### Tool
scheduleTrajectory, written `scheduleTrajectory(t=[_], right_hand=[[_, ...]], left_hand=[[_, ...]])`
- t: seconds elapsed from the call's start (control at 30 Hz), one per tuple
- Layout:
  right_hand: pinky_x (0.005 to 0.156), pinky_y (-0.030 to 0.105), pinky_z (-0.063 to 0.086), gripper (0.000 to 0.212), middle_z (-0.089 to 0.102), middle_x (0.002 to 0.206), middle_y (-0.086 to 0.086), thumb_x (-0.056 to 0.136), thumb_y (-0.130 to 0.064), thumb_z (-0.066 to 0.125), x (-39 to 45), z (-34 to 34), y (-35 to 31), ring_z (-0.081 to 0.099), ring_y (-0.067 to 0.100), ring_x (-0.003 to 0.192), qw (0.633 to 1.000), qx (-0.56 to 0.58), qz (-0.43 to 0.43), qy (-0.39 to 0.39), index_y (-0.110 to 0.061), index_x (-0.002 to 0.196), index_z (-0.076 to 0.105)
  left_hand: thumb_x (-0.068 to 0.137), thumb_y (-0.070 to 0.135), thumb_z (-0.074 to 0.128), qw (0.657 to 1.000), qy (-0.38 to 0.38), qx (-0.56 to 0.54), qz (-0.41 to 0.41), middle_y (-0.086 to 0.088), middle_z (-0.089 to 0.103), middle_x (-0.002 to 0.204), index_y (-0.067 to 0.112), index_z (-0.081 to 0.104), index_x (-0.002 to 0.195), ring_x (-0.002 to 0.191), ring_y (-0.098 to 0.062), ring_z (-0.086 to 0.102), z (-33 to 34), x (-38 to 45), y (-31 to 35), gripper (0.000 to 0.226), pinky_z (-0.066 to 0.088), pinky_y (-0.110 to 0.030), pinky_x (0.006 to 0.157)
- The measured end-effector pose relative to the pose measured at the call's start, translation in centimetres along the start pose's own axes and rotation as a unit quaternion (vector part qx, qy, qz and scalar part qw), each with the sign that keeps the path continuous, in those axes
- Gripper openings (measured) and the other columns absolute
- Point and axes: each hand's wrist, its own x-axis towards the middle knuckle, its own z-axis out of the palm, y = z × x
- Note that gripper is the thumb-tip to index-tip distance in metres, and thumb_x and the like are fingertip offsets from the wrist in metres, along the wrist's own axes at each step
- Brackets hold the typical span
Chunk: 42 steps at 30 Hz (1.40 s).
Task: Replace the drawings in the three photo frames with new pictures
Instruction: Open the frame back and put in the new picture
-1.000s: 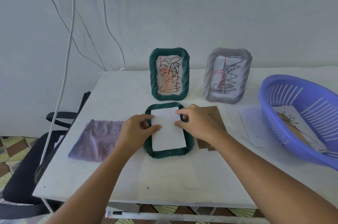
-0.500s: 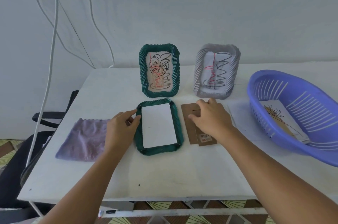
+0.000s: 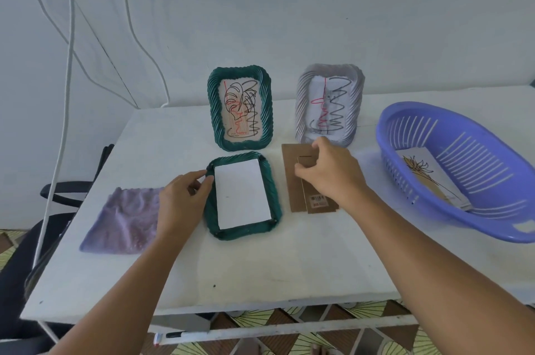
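On the white table (image 3: 260, 265), closest to the person, a green frame (image 3: 241, 228) lies face down so its back is open, and a white sheet of paper (image 3: 241, 194) sits inside it, blank side up. The left hand (image 3: 181, 204) rests at the frame's left edge with its fingertips (image 3: 209, 179) touching the rim; the fingers are loosely bent and hold nothing, probably just keeping the frame from sliding. Beside that hand lies a purple cloth (image 3: 127, 221), maybe for wiping the glass. Just right of the frame lies a brown cardboard back (image 3: 298, 181), and the right hand (image 3: 333, 175) is over it with fingers curled, pinching at the little stand flap. It looks like the back is being picked up to close the frame, though I cannot be sure it is lifted off the table yet. Farther right is a blue basket (image 3: 492, 215) with pictures (image 3: 425, 173) lying in it, handy for swapping. At the back, by the wall, a second green frame (image 3: 240, 108) and a grey frame (image 3: 328, 104) stand upright with scribbly drawings in them, so they likely wait their turn.
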Motion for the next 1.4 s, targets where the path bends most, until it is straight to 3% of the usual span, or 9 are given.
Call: scheduleTrajectory(t=[0.13,0.3,0.43,0.57,0.73,0.83,0.93,1.03,1.4], right_hand=[[0.074,0.033,0.046,0.064,0.063,0.102,-0.001,0.084,-0.055,0.069,0.0,-1.8,-0.7,0.061,0.021,0.097,0.998,0.042,-0.013,0.049,-0.020,0.134,0.051],[0.073,0.030,0.041,0.061,0.060,0.098,-0.008,0.085,-0.055,0.069,-0.4,-3.4,-3.3,0.060,0.017,0.096,0.993,0.068,-0.058,0.074,-0.022,0.134,0.052],[0.067,0.028,0.044,0.059,0.058,0.089,-0.014,0.086,-0.057,0.069,-0.6,-3.4,-5.6,0.062,0.012,0.089,0.990,0.095,-0.083,0.056,-0.025,0.132,0.052],[0.061,0.020,0.041,0.058,0.059,0.090,-0.015,0.085,-0.058,0.069,-0.6,-2.1,-6.6,0.061,0.010,0.088,0.987,0.123,-0.099,0.029,-0.027,0.131,0.052],[0.094,0.038,0.049,0.064,0.052,0.123,-0.001,0.090,-0.059,0.063,-0.2,0.3,-6.1,0.057,0.017,0.110,0.981,0.170,-0.089,-0.010,-0.032,0.145,0.046],[0.092,0.033,0.046,0.057,0.061,0.118,-0.004,0.097,-0.048,0.060,0.1,1.2,-5.6,0.060,0.013,0.108,0.969,0.219,-0.079,-0.088,-0.033,0.150,0.043],[0.080,0.027,0.047,0.044,0.069,0.093,-0.008,0.098,-0.034,0.063,-0.3,2.1,-5.4,0.065,0.006,0.091,0.948,0.260,-0.104,-0.150,-0.039,0.141,0.054],[0.075,0.026,0.049,0.045,0.070,0.084,-0.006,0.095,-0.030,0.068,-0.3,3.2,-5.3,0.067,0.005,0.085,0.945,0.267,-0.109,-0.155,-0.039,0.138,0.057],[0.065,0.026,0.046,0.047,0.070,0.079,-0.006,0.096,-0.035,0.067,0.3,4.5,-4.5,0.068,0.010,0.080,0.951,0.199,-0.111,-0.209,-0.039,0.141,0.056]], left_hand=[[0.095,0.049,0.063,0.998,0.029,-0.054,-0.021,0.007,0.066,0.092,0.034,0.068,0.122,0.074,-0.017,0.060,-0.3,0.0,1.1,0.031,0.056,-0.038,0.078],[0.097,0.051,0.060,0.995,-0.048,-0.078,0.025,0.010,0.070,0.096,0.035,0.067,0.124,0.076,-0.011,0.062,-0.2,-0.5,6.2,0.031,0.051,-0.014,0.062],[0.100,0.050,0.055,0.982,-0.152,-0.105,0.037,0.014,0.075,0.095,0.035,0.060,0.136,0.079,-0.001,0.065,0.3,0.1,9.0,0.039,0.049,-0.013,0.064],[0.102,0.026,0.060,0.974,-0.158,-0.156,0.034,0.016,0.070,0.065,0.029,0.062,0.128,0.061,0.002,0.062,0.2,-0.4,9.3,0.027,0.044,-0.008,0.058],[0.099,0.025,0.065,0.973,-0.124,-0.194,-0.024,-0.001,0.076,0.078,0.027,0.064,0.131,0.068,-0.019,0.067,-1.1,-0.3,7.2,0.031,0.060,-0.037,0.077],[0.099,0.026,0.065,0.966,-0.119,-0.219,-0.072,-0.008,0.077,0.087,0.026,0.064,0.133,0.074,-0.022,0.067,-1.9,-0.3,5.4,0.034,0.061,-0.043,0.084],[0.099,0.029,0.065,0.969,-0.123,-0.200,-0.082,-0.011,0.076,0.086,0.026,0.064,0.135,0.072,-0.018,0.066,-2.3,-0.3,4.2,0.036,0.061,-0.042,0.082],[0.099,0.030,0.064,0.984,-0.108,-0.125,-0.064,-0.003,0.075,0.077,0.029,0.065,0.133,0.064,-0.005,0.064,-2.4,-0.5,3.6,0.034,0.054,-0.021,0.068],[0.096,0.040,0.065,0.989,-0.118,0.064,-0.054,0.013,0.065,0.059,0.027,0.063,0.136,0.058,-0.005,0.060,-2.3,-0.6,3.6,0.041,0.039,-0.018,0.053]])
